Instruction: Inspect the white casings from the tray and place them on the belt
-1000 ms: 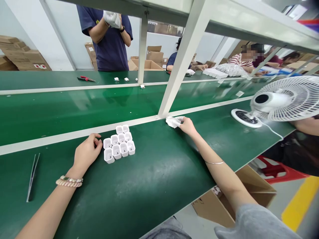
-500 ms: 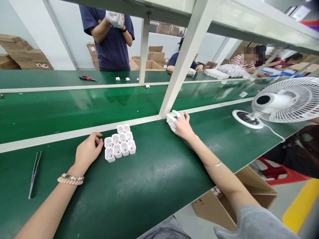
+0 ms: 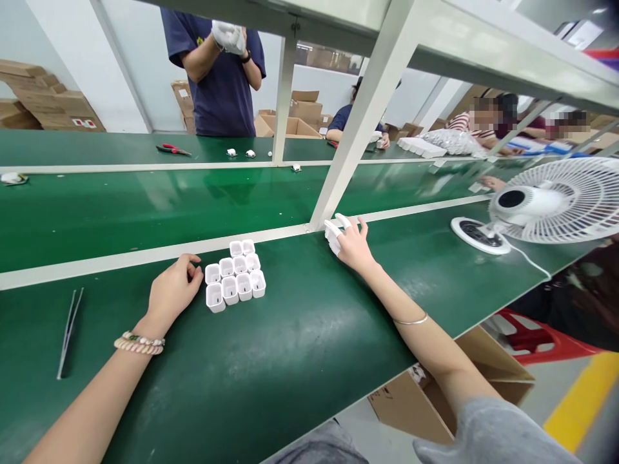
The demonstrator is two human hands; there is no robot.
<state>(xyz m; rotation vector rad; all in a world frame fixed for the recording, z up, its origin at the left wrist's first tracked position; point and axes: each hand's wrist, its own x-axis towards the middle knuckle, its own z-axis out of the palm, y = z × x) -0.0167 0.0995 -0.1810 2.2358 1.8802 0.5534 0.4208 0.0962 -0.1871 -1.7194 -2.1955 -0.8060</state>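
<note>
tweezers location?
Head view, far left on the green table: the tweezers lie left of the left hand, apart from it.

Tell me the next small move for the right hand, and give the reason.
Probably bring the right hand back toward the cluster of white shells. It lies on the green bench by the frame post, white finger cots on its fingertips, well apart from the shells, which the left hand rests beside.

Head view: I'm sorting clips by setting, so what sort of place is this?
Likely a factory assembly line: long green benches, a cluster of white shells by the left hand, other workers and cartons behind.
</note>
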